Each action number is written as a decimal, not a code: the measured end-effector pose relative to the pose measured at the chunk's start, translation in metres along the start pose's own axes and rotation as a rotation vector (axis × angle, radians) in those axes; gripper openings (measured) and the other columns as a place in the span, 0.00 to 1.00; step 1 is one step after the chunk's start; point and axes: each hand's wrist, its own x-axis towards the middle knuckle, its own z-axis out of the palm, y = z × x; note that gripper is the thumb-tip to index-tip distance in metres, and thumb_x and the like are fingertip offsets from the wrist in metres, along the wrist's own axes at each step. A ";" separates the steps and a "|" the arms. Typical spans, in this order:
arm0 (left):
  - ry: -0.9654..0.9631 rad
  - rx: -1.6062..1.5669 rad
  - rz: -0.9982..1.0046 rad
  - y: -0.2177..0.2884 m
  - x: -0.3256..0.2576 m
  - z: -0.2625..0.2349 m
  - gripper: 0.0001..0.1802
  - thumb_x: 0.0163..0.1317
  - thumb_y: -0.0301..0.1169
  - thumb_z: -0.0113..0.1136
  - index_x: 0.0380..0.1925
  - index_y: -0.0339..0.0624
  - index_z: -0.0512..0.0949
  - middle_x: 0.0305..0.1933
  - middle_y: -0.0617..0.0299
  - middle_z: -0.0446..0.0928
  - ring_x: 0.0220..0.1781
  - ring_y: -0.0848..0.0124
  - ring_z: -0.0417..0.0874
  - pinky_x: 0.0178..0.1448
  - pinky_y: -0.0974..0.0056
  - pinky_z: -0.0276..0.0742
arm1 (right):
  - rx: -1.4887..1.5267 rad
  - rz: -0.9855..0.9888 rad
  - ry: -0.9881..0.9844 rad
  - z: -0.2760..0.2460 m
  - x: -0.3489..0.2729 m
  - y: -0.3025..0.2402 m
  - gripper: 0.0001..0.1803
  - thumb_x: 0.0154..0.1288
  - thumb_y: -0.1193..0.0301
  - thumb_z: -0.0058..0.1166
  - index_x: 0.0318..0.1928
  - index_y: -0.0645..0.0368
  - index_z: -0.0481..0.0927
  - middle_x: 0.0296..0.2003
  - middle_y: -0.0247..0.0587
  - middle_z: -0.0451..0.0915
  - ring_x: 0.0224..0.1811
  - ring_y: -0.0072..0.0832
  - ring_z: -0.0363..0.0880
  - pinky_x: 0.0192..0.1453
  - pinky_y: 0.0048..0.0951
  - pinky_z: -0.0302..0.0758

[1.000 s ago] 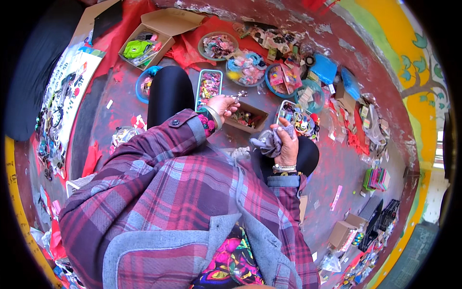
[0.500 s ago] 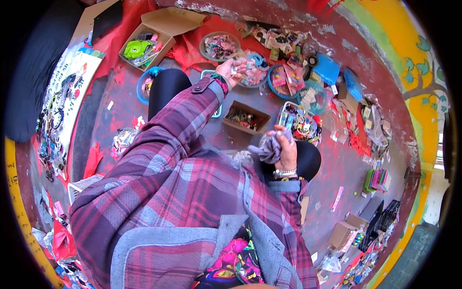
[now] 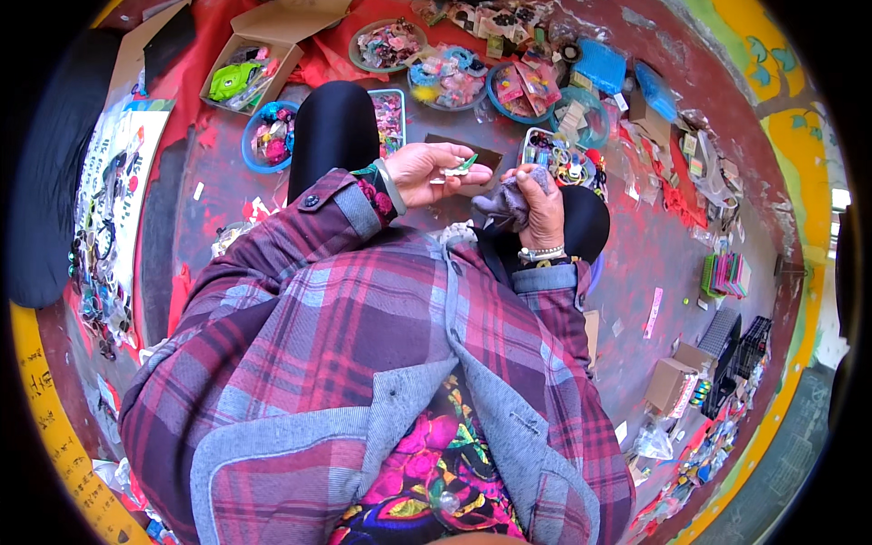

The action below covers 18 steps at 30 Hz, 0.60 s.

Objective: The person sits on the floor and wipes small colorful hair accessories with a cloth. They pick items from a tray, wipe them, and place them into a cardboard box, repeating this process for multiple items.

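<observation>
Palm turned up, my left hand holds a small green and white piece, too small to name exactly, between the thumb and fingers. Close by on the right, my right hand is closed round a crumpled grey-purple cloth. Whether anything else lies under the cloth is hidden. Behind my left fingers is an open brown cardboard box, partly covered by the hand. Past my right hand stands a white basket of colourful hair ties and small trinkets.
Round tubs of trinkets stand ahead: a green-rimmed one, a blue one and a teal one. Left of my knee is another blue tub. A carton holds a bright green item. Colourful stacked frames stand right.
My left hand has come back from the far tubs toward my right hand, with the green and white piece now showing in it. The right hand keeps its hold on the cloth.
</observation>
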 end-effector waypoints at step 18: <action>0.053 0.154 -0.017 -0.024 0.009 -0.006 0.14 0.62 0.26 0.48 0.47 0.35 0.70 0.43 0.56 0.75 0.36 0.74 0.77 0.36 0.74 0.71 | -0.550 -0.212 0.168 0.016 -0.003 0.022 0.07 0.54 0.69 0.59 0.32 0.59 0.79 0.25 0.28 0.77 0.25 0.19 0.74 0.29 0.20 0.70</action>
